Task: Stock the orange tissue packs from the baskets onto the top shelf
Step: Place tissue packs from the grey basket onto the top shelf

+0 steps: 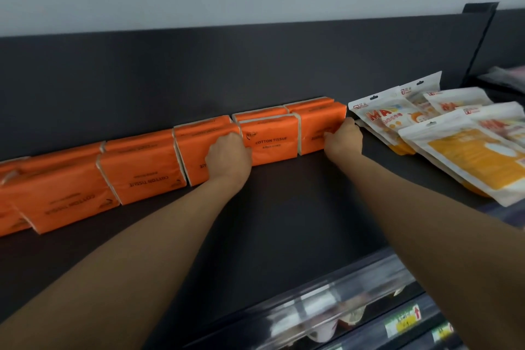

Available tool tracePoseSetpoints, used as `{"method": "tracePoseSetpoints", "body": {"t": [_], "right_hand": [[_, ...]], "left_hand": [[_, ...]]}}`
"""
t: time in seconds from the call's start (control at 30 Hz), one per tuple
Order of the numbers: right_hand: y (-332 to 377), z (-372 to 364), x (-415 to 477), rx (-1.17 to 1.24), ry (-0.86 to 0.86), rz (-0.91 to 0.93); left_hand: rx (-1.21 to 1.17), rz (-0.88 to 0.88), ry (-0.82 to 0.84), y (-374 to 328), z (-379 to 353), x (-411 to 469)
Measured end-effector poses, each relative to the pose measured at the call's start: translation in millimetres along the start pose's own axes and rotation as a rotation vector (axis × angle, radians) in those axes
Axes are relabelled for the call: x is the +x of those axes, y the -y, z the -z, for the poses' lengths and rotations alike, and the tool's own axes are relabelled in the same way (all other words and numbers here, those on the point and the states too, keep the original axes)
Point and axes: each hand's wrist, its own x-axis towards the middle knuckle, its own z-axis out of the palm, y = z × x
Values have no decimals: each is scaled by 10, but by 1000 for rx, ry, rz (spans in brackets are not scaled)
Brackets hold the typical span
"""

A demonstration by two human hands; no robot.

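Several orange tissue packs stand in a double row along the back of the dark top shelf [284, 207]. My left hand [227, 156] curls its fingers over the front pack [196, 150] where it meets the pack labelled "COTTON TISSUE" [270, 142]. My right hand [342, 139] grips the right end of the rightmost pack [314, 128]. More packs [142, 176] run off to the left edge of the view, their labels upside down. No basket is in view.
White and yellow pouches [466, 156] lie in overlapping piles on the shelf just right of the tissue row. A dark back panel [227, 65] rises behind the packs. Lower shelves with a clear front rail and price tags [403, 321] show at bottom right.
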Motion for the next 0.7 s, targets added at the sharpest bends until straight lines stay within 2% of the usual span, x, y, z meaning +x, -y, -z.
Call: {"method": "tracePoseSetpoints", "body": {"t": [0.33,0.57,0.7], "right_hand": [[-31,265,-380,-94,63,71],[-126,805,-1343,-158,56,459],[-394,1196,-2038,-130,86,565]], "left_hand": [[-25,-34,107,-25,188,-317],[-87,-148,91,-238,518,-1150],[-153,-251,98,-357,694,-1875]]}}
